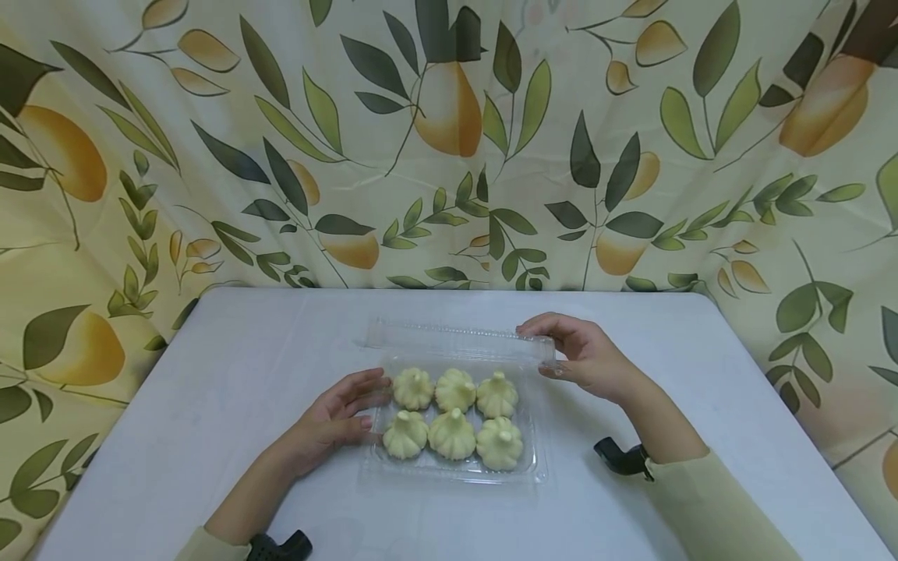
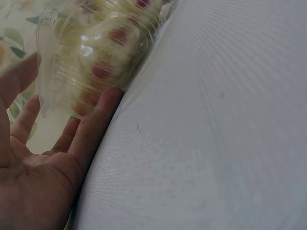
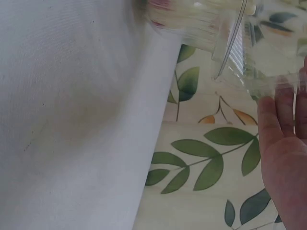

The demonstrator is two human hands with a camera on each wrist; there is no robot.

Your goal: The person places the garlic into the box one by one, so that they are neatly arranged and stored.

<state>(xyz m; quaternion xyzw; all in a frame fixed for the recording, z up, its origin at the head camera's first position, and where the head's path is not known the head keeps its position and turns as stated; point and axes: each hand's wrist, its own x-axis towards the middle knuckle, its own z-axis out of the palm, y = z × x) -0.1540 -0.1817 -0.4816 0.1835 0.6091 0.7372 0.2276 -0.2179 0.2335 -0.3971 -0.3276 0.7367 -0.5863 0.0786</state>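
Note:
A clear plastic clamshell box [image 1: 456, 472] lies on the table with its hinged lid [image 1: 459, 340] raised at the far side. Several pale garlic bulbs [image 1: 452, 435] sit inside in two rows; purplish-red patches show on their sides in the left wrist view. My left hand [image 1: 335, 421] rests against the box's left side, its fingers and thumb spread and nearly straight. At the lid's right end, my right hand [image 1: 592, 354] holds the edge between thumb and fingers. The right wrist view shows its fingertips against the transparent lid, with the thumb out of sight.
A white-covered table [image 1: 281, 335] stands against a curtain [image 1: 449, 195] printed with leaves and orange fruit. Dark wrist devices show at the left wrist [image 1: 281, 545] and right wrist [image 1: 620, 457]. The table's far edge lies just behind the raised lid.

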